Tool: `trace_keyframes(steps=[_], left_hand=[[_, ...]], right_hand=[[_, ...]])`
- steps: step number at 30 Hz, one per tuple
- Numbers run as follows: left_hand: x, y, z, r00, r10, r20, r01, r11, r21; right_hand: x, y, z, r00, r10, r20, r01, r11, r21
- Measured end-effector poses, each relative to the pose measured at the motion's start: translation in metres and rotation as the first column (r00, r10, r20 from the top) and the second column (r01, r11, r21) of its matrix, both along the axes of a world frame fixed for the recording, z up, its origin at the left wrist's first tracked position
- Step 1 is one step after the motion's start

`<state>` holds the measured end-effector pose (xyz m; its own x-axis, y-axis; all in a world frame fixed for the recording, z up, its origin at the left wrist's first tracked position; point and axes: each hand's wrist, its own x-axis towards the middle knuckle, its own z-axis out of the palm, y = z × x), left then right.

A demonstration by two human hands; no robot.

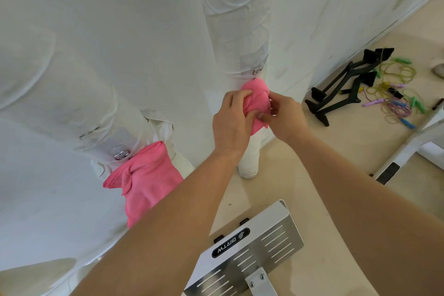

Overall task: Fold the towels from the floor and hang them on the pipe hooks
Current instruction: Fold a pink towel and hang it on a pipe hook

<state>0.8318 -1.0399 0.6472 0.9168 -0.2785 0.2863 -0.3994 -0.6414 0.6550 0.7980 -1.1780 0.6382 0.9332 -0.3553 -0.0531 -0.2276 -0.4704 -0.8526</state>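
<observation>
**Pink towel (258, 94) bunched against the far pipe (235, 19), just under its hook (258, 70)**

Two white-wrapped pipes stand at the wall. On the near pipe (72, 103) a hung towel (146, 182) drapes from the near hook (122, 153), its long axis running down toward the floor with the loose end lowest. The pink towel is gathered into a short wad whose long axis follows the far pipe, top edge pointing up at the hook. The left hand (230, 125) has its fingers (240, 96) curled into the cloth and seems to carry its weight against the pipe. That would free the right hand (286, 118) to steer: thumb and fingertips are pinched together on a fold, probably to lead it onto the hook. Whether the cloth has caught there I cannot tell; the bunched top hides it.
</observation>
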Motion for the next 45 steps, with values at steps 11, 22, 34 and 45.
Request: trace_keyframes(steps=[11,22,34,45], left_hand=[[-0.012,0.020,0.023,0.999,0.043,0.015,-0.045,0.987,0.152],[0.003,0.006,0.002,0.980,0.052,-0.192,-0.070,0.994,-0.087],[0.013,0.003,0.006,0.973,0.043,-0.225,-0.066,0.993,-0.098],[-0.005,0.034,0.065,0.974,0.015,-0.228,0.023,0.986,0.162]], right_hand=[[-0.018,-0.006,0.044,0.997,0.014,-0.079,-0.052,0.864,-0.501],[0.001,0.004,0.020,1.000,0.022,0.006,-0.021,0.997,-0.079],[0.011,0.001,0.017,1.000,-0.005,-0.005,0.004,0.991,-0.136],[-0.008,0.010,0.069,0.967,-0.009,-0.254,-0.053,0.970,-0.238]])
